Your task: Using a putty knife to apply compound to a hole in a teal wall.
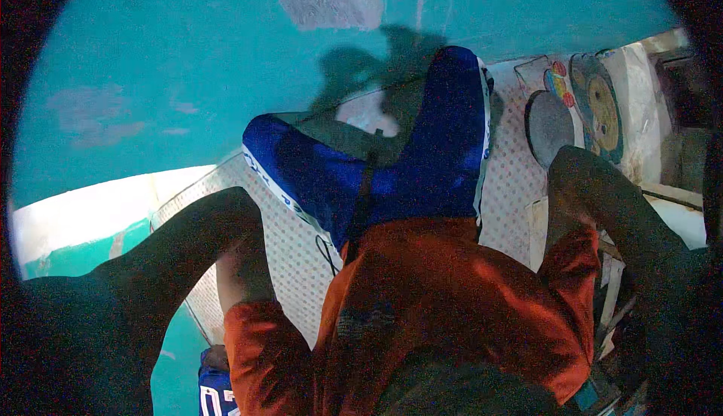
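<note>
Both my arms are bent, with the left elbow point(239, 201) and the right elbow point(568, 161) turned away from me. Each dark forearm runs back to the lower corner on its side, so my left hand and my right hand lie outside the picture. What either hand holds or touches is hidden. Short orange sleeves belong to the orange top point(437, 288) on my body. Below it, my legs in blue trousers point(444, 130) with white side stripes are spread on a dotted sheet point(508, 167).
A turquoise wall point(188, 54) with worn patches rises ahead, carrying my shadow. At right are a grey round item point(550, 126), a colourful packet point(559, 83) and a patterned round item point(604, 111). Blue cloth point(213, 382) with white markings shows at the lower left.
</note>
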`<state>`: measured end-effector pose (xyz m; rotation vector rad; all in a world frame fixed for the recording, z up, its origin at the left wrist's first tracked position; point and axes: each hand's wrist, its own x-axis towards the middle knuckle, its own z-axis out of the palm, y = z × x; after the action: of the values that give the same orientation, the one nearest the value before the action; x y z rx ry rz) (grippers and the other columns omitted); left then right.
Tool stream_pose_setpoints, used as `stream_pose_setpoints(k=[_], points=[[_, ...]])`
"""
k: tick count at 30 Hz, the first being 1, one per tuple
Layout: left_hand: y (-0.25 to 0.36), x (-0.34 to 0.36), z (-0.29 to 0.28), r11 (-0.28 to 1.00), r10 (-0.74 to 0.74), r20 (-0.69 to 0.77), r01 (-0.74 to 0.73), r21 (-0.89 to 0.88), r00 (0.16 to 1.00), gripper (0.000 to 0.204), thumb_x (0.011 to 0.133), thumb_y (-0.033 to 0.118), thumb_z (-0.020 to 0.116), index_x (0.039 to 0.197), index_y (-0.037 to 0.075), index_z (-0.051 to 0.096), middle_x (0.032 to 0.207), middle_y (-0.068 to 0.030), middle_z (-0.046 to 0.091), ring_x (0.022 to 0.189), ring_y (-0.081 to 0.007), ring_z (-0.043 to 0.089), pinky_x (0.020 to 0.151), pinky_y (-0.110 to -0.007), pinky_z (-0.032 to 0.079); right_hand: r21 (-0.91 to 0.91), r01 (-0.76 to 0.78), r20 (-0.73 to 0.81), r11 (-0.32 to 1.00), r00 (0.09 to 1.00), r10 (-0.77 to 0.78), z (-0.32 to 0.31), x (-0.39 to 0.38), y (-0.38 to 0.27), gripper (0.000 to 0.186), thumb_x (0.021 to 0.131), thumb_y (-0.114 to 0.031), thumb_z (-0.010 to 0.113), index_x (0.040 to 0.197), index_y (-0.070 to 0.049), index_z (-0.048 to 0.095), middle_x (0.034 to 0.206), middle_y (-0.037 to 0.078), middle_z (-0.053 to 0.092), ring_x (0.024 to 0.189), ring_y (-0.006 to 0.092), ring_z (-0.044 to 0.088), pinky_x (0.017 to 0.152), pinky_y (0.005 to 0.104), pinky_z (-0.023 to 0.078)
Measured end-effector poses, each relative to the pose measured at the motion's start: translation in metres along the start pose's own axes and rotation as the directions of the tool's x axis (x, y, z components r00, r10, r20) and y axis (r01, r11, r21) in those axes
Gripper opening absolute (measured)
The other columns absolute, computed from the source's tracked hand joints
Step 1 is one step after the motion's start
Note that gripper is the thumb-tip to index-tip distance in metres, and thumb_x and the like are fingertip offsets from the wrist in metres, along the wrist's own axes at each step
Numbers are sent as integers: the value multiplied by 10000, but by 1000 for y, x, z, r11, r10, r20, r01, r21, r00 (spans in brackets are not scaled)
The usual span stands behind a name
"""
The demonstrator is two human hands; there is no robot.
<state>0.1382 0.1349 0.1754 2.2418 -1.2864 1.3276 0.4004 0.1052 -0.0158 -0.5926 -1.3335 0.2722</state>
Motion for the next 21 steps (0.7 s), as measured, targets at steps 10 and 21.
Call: stream_pose_setpoints(k=[10,21], points=[[3,3,6,1000,-26,-29,27,6,999,414,913,287,375,1037,-63,558,1013,-159,580,938,-239,542,856,-355,424,-10,-16,-63,1000,998,15,-51,-10,-18,273,831,-353,540,664,-147,603,604,-36,562,415,79,429,364,255,346],[21,-1,2,994,-50,-76,57,94,996,394,917,276,375,1025,-50,568,992,-140,589,915,-220,547,844,-337,424,-399,194,-48,896,971,-232,27,-42,-311,270,864,-309,471,702,-115,566,628,5,548,454,102,447,404,248,374]])
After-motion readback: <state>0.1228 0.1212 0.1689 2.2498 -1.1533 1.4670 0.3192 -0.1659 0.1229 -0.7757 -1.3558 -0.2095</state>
